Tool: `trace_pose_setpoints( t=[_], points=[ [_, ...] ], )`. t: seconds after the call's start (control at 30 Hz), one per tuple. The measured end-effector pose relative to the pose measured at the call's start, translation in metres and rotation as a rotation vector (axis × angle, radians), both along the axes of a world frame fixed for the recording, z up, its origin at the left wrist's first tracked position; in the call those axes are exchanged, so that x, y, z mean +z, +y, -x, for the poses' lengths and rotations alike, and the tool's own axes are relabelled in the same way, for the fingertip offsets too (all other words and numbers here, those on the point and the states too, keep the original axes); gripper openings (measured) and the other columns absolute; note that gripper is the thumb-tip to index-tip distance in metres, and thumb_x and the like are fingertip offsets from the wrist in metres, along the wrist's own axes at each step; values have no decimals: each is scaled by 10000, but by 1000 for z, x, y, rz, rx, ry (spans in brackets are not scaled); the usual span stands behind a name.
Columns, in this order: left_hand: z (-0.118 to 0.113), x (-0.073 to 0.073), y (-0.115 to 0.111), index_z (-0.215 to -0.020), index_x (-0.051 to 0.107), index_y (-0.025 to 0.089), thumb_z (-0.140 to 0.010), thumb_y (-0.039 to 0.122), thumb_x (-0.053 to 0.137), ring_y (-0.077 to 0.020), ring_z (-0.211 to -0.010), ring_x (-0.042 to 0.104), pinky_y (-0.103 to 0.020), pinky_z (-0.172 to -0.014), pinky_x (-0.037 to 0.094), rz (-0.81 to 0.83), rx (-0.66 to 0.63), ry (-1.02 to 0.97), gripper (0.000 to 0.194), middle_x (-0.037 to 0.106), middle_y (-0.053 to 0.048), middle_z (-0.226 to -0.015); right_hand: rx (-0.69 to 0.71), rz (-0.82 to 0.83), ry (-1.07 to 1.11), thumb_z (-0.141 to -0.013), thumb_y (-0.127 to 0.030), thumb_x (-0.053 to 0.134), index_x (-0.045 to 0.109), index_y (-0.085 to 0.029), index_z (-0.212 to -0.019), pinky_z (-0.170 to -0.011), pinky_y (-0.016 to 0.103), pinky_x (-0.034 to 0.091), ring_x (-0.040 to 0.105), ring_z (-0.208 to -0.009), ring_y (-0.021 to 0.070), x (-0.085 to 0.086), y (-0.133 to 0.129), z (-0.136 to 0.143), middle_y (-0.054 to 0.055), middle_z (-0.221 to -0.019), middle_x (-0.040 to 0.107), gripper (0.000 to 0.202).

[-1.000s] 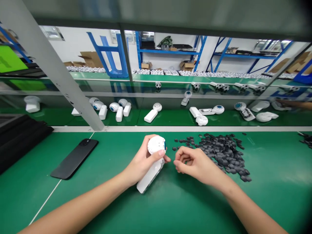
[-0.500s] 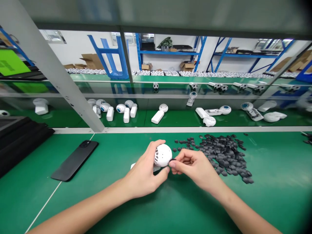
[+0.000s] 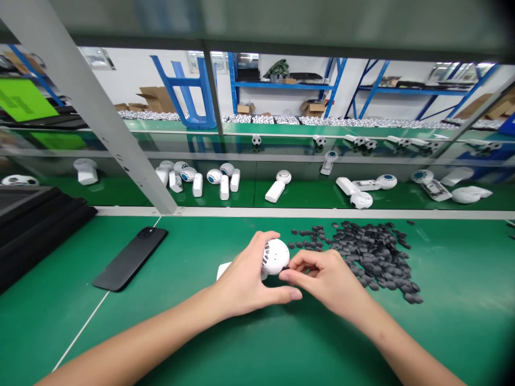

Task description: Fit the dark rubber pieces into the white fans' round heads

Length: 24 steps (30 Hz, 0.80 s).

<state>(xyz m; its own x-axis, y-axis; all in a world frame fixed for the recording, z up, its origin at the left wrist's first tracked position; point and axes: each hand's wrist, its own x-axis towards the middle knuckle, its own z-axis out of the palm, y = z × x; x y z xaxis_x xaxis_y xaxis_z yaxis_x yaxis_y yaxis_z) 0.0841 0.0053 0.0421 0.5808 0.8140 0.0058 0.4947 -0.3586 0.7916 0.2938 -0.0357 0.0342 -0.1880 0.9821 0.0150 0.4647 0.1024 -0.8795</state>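
My left hand (image 3: 249,279) is wrapped round a white device (image 3: 277,256) with a round, vented head; its fingers are behind the head and its thumb stretches out below it. Part of the white body shows to the left of the hand. At the lower right edge of the head, my right hand (image 3: 322,273) pinches a small black piece (image 3: 285,268) between thumb and forefinger. The piece touches or nearly touches the head. Right of the hands lies a pile of small black pieces (image 3: 372,254) on the green table (image 3: 257,348).
A black phone (image 3: 131,258) lies on the left, beside a black stack (image 3: 40,230) at the far left. Behind the table edge, several white devices (image 3: 274,191) rest on a green shelf. A slanted grey post (image 3: 108,128) rises at the left.
My left thumb has moved off the round head and now stretches to the right below it. The black piece stays in my right hand. The whole view has shifted slightly.
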Motion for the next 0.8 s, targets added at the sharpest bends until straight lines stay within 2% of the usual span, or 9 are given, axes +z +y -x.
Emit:
trace_pose_setpoints(
  t=[0.2, 0.4, 0.47, 0.53, 0.63, 0.67, 0.73, 0.8],
  points=[
    [-2, -17, -1, -1398, 405, 266, -784, 607, 795, -262, -996, 641, -395, -821, 533, -96, 14, 20, 803, 601, -77, -1231, -62, -41, -40, -867, -351, 806, 716, -212, -687, -511, 242, 379, 557, -532, 122, 0, -3, 3, -35, -591, 676, 244],
    [1, -22, 1, -1379, 407, 272, -818, 596, 767, -270, -972, 652, -388, -781, 522, -118, 9, 58, 741, 613, -71, -1213, -84, -142, -114, -850, -385, 837, 605, -212, -619, -505, 269, 333, 515, -515, 131, -16, -1, 2, -37, -543, 609, 370],
    [2, -21, 1, -1378, 402, 282, -815, 592, 771, -259, -952, 653, -378, -770, 522, -119, 7, 55, 742, 615, -61, -1202, -40, -196, -147, -888, -391, 808, 626, -217, -665, -531, 273, 351, 528, -543, 137, -18, 1, 1, -32, -593, 632, 336],
    [2, -20, 2, -1372, 400, 292, -817, 576, 774, -249, -947, 650, -369, -769, 520, -137, -21, 45, 727, 609, -52, -1206, 93, -237, -185, -947, -397, 751, 657, -223, -739, -578, 277, 386, 567, -609, 149, -15, 5, -5, -21, -685, 673, 287],
    [3, -20, 3, -1344, 422, 294, -883, 523, 717, -246, -971, 649, -369, -800, 513, -185, -78, 36, 594, 602, -51, -1216, 303, -242, -230, -1042, -379, 619, 725, -250, -949, -755, 293, 476, 660, -853, 191, -3, 14, -25, 11, -940, 743, 192],
    [4, -20, 4, -1341, 430, 289, -907, 507, 691, -247, -972, 650, -372, -809, 510, -200, -91, 43, 551, 603, -54, -1216, 300, -236, -247, -1062, -374, 582, 736, -264, -1042, -817, 305, 491, 669, -933, 203, 0, 18, -33, 18, -1031, 748, 189],
    [5, -20, 5, -1343, 444, 278, -935, 489, 648, -241, -920, 651, -373, -785, 505, -218, -114, 69, 503, 611, -60, -1199, 185, -245, -299, -1084, -369, 535, 727, -284, -1178, -892, 330, 501, 665, -1032, 218, 2, 25, -48, 28, -1149, 737, 230],
    [6, -20, 6, -1353, 452, 267, -944, 480, 629, -227, -846, 640, -370, -743, 499, -237, -137, 84, 494, 619, -65, -1177, 54, -279, -376, -1082, -360, 534, 737, -273, -1172, -909, 357, 506, 656, -1051, 234, -4, 33, -57, 39, -1151, 732, 239]
  ],
)
